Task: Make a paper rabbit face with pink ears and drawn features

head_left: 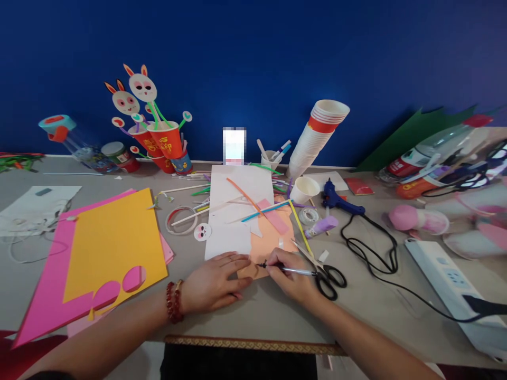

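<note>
My left hand (217,279) lies flat, fingers spread, across the white sheet (225,243) and the edge of the peach-coloured paper (283,221). A pen (297,271) is pinched in my right hand (291,282), its dark tip down on the peach paper near my left fingertips. Black-handled scissors (327,274) rest just right of that hand, blades pointing back to the left. Over the papers lie an orange pipe cleaner (247,196), a blue one (261,212) and a pink paper strip (276,219). A small round face cutout (203,232) sits left of the white sheet.
Yellow card (114,237) over pink card (43,295) covers the left side. Red cups with rabbit figures (164,140) stand behind. Stacked paper cups (315,140) lean at the back. A blue glue gun (340,200), its black cord and a power strip (447,285) lie right.
</note>
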Tool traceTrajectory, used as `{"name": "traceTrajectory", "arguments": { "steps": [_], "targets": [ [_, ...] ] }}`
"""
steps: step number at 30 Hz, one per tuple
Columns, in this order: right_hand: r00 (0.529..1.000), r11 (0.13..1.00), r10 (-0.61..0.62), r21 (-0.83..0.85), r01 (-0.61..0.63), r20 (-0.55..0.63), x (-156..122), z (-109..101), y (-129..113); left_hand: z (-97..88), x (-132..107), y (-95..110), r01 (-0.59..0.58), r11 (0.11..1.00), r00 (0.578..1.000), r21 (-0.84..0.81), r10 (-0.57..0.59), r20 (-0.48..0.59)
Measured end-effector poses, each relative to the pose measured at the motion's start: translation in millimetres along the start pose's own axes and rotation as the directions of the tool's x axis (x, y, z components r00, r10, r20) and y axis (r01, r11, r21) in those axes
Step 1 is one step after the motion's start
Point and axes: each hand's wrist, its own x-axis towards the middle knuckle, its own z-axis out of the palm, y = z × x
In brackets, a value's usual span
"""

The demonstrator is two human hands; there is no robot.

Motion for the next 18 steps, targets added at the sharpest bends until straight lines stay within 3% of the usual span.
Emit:
{"name": "traceTrajectory", "arguments": {
  "steps": [18],
  "targets": [
    [0.999,0.997,-0.045,-0.057,0.045,0.011,1.3,1.3,0.6,2.8,-0.6,-0.6,0.009,1.000,1.000,0.022,-0.010,0.019]
  ]
}}
